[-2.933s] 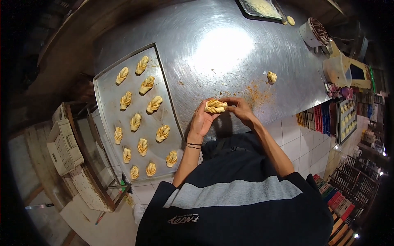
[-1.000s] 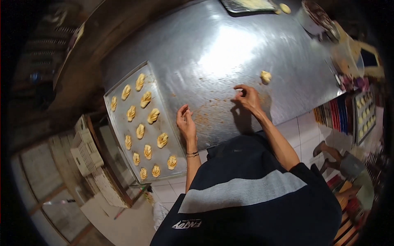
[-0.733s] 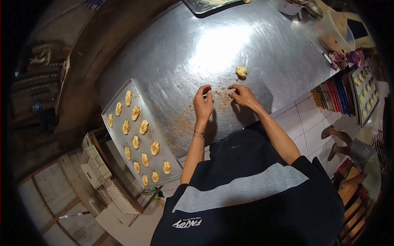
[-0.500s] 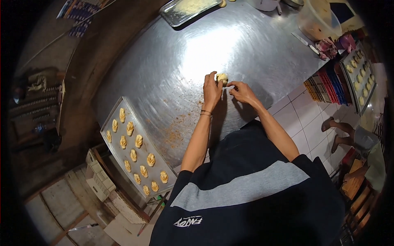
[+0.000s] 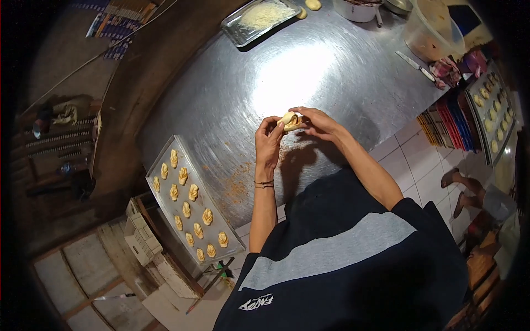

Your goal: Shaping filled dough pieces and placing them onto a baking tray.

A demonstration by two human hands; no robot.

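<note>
Both the left hand [image 5: 269, 140] and the right hand [image 5: 314, 121] pinch one small yellow dough piece [image 5: 288, 120] just above the shiny metal table [image 5: 331, 66], with the baking tray [image 5: 165, 204] of twisted dough shapes [image 5: 193, 192] lying on the table's left side.

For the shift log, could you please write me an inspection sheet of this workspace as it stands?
Surface: round steel table, glare at centre, crumbs near the front edge.
Job's things: dough piece; baking tray carrying twelve shaped pastries.
Clutter: tray of grated topping, plastic tub, knife, bowl at the far rim.
Grips: left hand and right hand both pinch the dough piece above the table.
Cables: thin line along the wall, upper left.
Surroundings: tiled floor, crates lower left, second pastry tray, another person's feet at right.
</note>
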